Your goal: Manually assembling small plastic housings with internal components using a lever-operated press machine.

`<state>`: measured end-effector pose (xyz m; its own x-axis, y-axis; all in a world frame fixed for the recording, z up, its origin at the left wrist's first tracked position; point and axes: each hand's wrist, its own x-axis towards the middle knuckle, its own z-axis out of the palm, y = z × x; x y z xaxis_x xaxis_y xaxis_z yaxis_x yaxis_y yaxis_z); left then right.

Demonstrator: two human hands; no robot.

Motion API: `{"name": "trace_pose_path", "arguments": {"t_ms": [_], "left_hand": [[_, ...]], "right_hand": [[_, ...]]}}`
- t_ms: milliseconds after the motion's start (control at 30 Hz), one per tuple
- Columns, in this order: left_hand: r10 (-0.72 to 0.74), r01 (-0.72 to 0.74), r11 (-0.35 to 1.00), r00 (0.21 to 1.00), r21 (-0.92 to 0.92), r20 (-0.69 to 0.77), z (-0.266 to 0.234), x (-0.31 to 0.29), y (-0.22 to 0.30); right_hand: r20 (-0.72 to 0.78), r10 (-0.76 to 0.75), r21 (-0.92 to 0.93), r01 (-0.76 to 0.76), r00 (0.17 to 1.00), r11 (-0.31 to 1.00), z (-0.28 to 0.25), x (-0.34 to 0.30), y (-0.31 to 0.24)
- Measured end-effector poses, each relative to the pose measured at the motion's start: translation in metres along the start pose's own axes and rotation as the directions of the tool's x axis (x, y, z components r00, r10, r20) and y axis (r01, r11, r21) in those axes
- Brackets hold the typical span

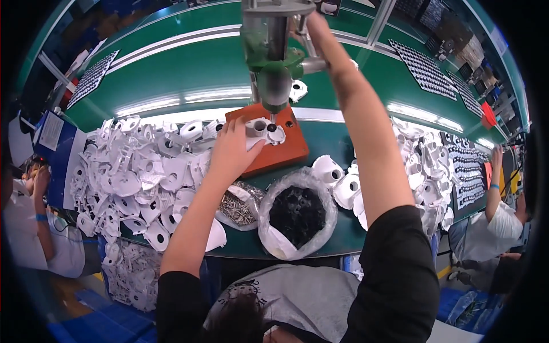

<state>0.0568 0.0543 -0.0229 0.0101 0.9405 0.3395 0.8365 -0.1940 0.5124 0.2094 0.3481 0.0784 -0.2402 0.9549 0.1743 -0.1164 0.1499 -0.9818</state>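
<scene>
A green bench press (274, 86) stands over an orange block (280, 153). On the block lies a white molded plastic part (277, 136) with round openings, right under the press tip. My left hand (231, 146) is closed on the left side of this part, thumb along its near edge. Stretched forward and up, my right arm reaches the top of the press, where my right hand (313, 27) is closed around the lever (303, 26); its fingers are partly hidden and slightly blurred.
White plastic parts (128, 177) heap up at left, with more (420, 166) at right. Near me sit a bag of metal screws or pins (237, 208) and a plastic-lined bag (331, 214) of black pieces. Trays of small parts (426, 68) lie farther off. Co-workers (486, 228) work on both sides.
</scene>
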Motion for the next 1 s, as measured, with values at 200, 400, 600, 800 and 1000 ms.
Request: {"name": "trace_pose_path", "arguments": {"t_ms": [200, 400, 600, 800, 1000], "left_hand": [[0.237, -0.25, 0.941, 0.968, 0.229, 0.081, -0.008, 0.024, -0.003], [0.054, -0.2, 0.908, 0.927, 0.369, 0.37, -0.057, 0.055, 0.021], [-0.338, 0.176, 0.865, 0.896, 0.469, 0.287, -0.064, 0.121, -0.037], [-0.244, 0.216, 0.924, 0.968, 0.314, 0.051, -0.001, 0.146, -0.139], [-0.214, 0.216, 0.976, 0.973, -0.01, 0.09, -0.036, 0.086, -0.038]], "right_hand": [[0.061, 0.421, -0.993, 0.012, 0.905, 0.119, -0.011, -0.076, 0.135], [-0.008, 0.203, -0.995, -0.029, 0.979, 0.099, -0.052, -0.099, 0.12], [0.174, 0.013, -0.832, 0.14, 0.985, 0.536, -0.088, -0.141, 0.075], [0.318, 0.052, -0.716, 0.204, 0.947, 0.668, -0.076, -0.235, 0.022], [0.352, -0.246, -0.74, 0.429, 0.903, 0.518, -0.043, -0.306, -0.011]]}}
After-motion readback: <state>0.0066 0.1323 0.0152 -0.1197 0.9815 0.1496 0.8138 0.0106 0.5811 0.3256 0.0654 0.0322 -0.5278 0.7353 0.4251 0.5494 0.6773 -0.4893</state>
